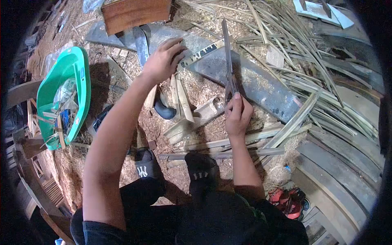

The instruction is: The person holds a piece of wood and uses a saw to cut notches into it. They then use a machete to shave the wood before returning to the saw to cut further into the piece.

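My right hand (pixel 238 114) is closed round the handle end of a long dark blade-like tool (pixel 228 55), which points away from me. My left hand (pixel 164 59) is spread over the left end of a pale wooden strip (pixel 204 54) with dark marks; whether it grips the strip is hard to see. The strip lies across a grey board (pixel 255 85), and its right end meets the tool. Below my left hand is a dark curved handle (pixel 164 110), beside thin wood pieces (pixel 183 100).
At the left stands a green basin (pixel 85 96) holding scraps. A brown wooden box (pixel 136 16) is at the top. Long thin strips (pixel 322 73) pile up at the right, above stacked boards (pixel 343 163). Shavings cover the ground round my feet. A red object (pixel 288 203) lies lower right.
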`<state>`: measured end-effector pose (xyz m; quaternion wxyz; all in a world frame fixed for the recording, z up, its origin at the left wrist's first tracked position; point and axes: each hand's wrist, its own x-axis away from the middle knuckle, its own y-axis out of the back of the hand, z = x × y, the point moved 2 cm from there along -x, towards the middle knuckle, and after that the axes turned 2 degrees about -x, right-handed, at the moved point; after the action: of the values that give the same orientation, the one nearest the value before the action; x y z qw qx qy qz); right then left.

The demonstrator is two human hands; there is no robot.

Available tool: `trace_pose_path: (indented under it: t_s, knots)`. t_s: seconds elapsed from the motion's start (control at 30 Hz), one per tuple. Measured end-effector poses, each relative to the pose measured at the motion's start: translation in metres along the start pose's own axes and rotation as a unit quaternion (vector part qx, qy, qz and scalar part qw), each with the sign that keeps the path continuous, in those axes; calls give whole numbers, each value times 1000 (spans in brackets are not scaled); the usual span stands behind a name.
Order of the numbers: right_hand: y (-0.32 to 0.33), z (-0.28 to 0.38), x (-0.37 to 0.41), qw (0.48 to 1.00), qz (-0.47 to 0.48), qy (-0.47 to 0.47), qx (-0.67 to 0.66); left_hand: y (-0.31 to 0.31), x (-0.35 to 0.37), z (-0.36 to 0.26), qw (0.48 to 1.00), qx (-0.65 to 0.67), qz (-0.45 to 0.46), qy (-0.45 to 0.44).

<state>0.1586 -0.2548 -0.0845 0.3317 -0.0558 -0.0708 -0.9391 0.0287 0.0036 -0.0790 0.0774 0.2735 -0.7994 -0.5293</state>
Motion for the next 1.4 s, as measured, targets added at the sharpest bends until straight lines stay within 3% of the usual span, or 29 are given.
trace_pose_path:
  t_s: [0.1, 0.17, 0.23, 0.3, 0.37, 0.43, 0.5, 0.6, 0.67, 0.7, 0.77, 0.83, 0.9, 0.93, 0.97, 1.03, 1.07, 1.1, 1.17, 1.23, 1.3, 1.37, 1.4]
  knots:
    - [-1, 2, -1, 1000, -7, 6, 3, 26, 7, 5, 996, -62, 69, 0]
    - [-2, 2, -2, 1000, -9, 11, 8, 43, 9, 5, 976, -132, 172, 15]
    - [-2, 6, 0, 1000, -18, 18, 17, 61, 10, 9, 971, -159, 177, -26]
    - [3, 12, 0, 1000, 20, -20, -5, 77, 1, 4, 944, -179, 278, -19]
    - [4, 5, 0, 999, 6, -31, -6, 75, 0, -11, 951, -178, 250, -27]
    - [2, -6, 0, 992, 24, -73, -96, 67, -4, -36, 965, -151, 171, 127]
    - [4, -10, 2, 992, 26, -78, -93, 39, -1, -42, 974, -68, 102, 190]
    - [11, -3, 4, 989, 54, -86, -109, -6, 14, -47, 980, -16, 95, 173]
    - [21, -14, 4, 989, 67, -82, -106, -16, 19, -56, 988, 3, -23, 152]
    - [23, -11, 3, 988, 85, -77, -102, -18, 18, -58, 988, 6, -23, 150]
    - [27, -5, 9, 988, 69, -80, -112, -23, 20, -57, 967, 60, -7, 249]
    - [26, 11, 23, 987, 54, -88, -123, -24, 31, -63, 965, 51, 11, 259]
    - [27, 23, 39, 996, -2, -43, -79, -31, 43, -64, 964, 57, 55, 255]
    - [27, 17, 47, 994, -26, -39, -101, -28, 44, -69, 938, 79, 122, 315]
    - [32, 15, 56, 994, -27, -40, -99, -29, 46, -71, 938, 80, 124, 315]
    - [37, 17, 73, 995, 95, 25, -35, -32, 52, -73, 890, 188, 220, 352]
    - [44, 1, 82, 992, 114, 38, 28, -32, 52, -76, 887, 162, 263, 343]
    - [48, 2, 88, 991, 121, 38, 29, -29, 51, -80, 886, 163, 259, 349]
    - [53, 7, 96, 990, 141, 9, -15, -27, 45, -89, 917, 125, 280, 255]
    - [54, 4, 92, 989, 143, -23, -21, -47, 45, -86, 891, 231, 264, 288]
    - [62, 2, 87, 985, 163, -52, -18, -49, 44, -94, 889, 249, 207, 324]
    - [62, 2, 87, 986, 150, -60, 27, -58, 49, -98, 885, 324, 139, 304]
    - [60, 4, 87, 988, 135, -54, 47, -61, 49, -97, 871, 326, 154, 334]
